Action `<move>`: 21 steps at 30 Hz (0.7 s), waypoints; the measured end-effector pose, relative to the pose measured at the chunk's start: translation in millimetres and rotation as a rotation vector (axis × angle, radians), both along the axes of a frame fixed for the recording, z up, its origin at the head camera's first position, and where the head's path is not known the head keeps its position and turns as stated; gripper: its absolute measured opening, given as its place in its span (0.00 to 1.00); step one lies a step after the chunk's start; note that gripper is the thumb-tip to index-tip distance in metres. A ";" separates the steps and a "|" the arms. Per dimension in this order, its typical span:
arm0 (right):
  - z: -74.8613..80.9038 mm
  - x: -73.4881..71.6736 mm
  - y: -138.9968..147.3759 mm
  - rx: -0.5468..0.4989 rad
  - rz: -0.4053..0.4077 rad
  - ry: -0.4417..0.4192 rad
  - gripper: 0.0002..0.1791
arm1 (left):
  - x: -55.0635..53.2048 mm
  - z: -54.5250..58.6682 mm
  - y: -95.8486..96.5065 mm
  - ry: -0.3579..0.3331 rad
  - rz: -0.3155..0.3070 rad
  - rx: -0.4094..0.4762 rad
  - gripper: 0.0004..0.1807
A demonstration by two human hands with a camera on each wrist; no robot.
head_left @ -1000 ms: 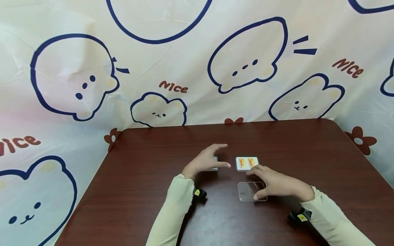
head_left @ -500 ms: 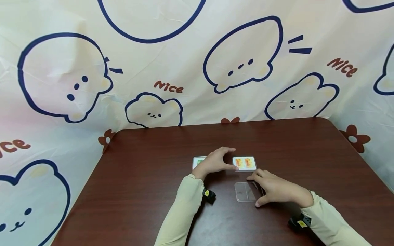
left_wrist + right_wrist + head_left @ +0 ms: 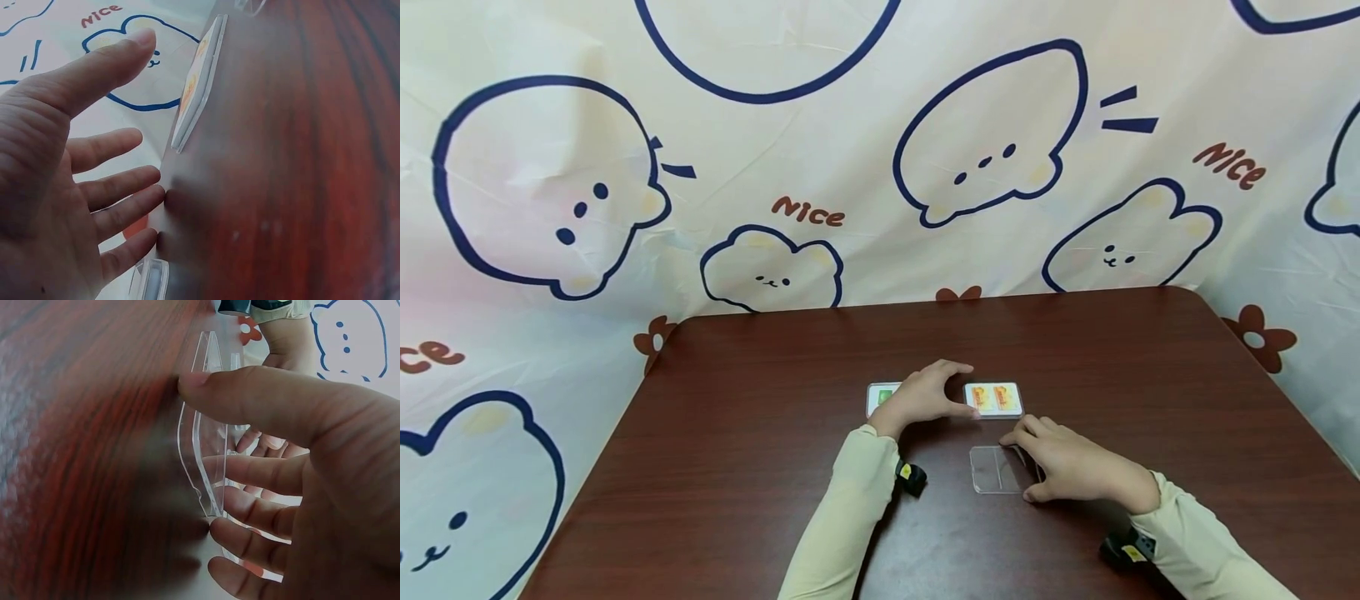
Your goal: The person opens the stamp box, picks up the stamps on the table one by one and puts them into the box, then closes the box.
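Observation:
In the head view my left hand hovers between two shallow white-backed plastic cases, fingers spread and nothing in them. Its thumb tip overlaps the near left corner of the case with two orange-yellow cards. The left-hand case with a green picture is partly hidden behind the hand. Nearer the body lies a clear plastic case, see-through and without cards. My right hand grips the right side of this case, thumb at the near edge and fingers at the far edge. Two clear leaves spread apart in the right wrist view.
The dark red-brown wooden table extends around both hands. A curtain with bear drawings hangs behind its far edge. Black wrist cameras are strapped under both sleeves.
The left hand has moved right, from beside the orange-card case to its corner, uncovering part of the green-picture case. The right hand has shifted slightly right, and the clear case's right edge has lifted.

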State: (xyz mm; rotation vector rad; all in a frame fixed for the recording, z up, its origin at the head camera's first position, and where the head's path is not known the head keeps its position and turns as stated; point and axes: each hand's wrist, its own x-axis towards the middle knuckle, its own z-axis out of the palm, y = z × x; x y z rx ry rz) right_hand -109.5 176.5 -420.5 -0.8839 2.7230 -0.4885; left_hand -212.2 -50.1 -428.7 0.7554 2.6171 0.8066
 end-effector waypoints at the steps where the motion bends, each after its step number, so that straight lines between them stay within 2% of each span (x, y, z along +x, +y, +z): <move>1: 0.1 -0.1 -0.2 -0.002 0.000 0.000 0.33 | -0.1 0.0 -0.3 0.005 -0.001 -0.009 0.41; 14: -1.7 -5.4 3.0 -0.033 0.006 0.029 0.30 | -3.6 -4.4 0.0 0.053 -0.040 -0.087 0.40; 21: 3.5 -16.3 8.5 -0.075 -0.018 0.011 0.30 | -4.2 -6.1 0.5 0.094 -0.066 -0.138 0.38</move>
